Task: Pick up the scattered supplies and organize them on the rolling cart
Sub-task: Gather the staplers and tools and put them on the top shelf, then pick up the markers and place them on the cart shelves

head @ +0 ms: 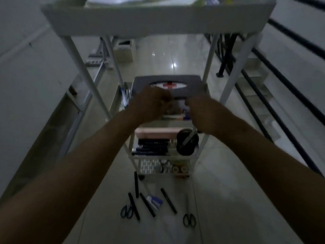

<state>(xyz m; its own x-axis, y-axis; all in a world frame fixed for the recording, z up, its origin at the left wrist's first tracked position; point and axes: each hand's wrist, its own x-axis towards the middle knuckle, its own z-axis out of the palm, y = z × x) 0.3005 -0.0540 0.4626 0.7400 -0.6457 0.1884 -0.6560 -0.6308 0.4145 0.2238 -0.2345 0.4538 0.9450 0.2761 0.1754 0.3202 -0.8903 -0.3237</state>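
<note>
**Hands busy at the middle tier, supplies waiting on the floor**

Both hands reach into the rolling cart (159, 20) just in front of the first-aid box (167, 85) with its red cross. The left hand (151, 103) is curled into a loose fist, and the right hand (204, 113) is curled too, knuckles up; the dim, blurred picture does not show whether either one grips anything, so I cannot tell what, if anything, they carry. They sit close together but apart, above a tier that already looks crowded with small packages.

Lower tiers hold a pink case (154, 133), a row of dark pens (151, 147) and a round black item (187, 143). On the floor at the cart's foot, scattered supplies remain: black markers (168, 200), a blue-and-white tube or stapler-like item (155, 201), scissors on the left (126, 211) and scissors on the right (189, 220).

By my judgement the step in hand is settling something beside the box. To do it well, lay the piece flat against its neighbours, leave room for what follows, and keep wrists clear of the cart's posts. Then group floor items by kind: markers with the pens, both scissors together with blades closed and pointing away from the reaching side
</note>
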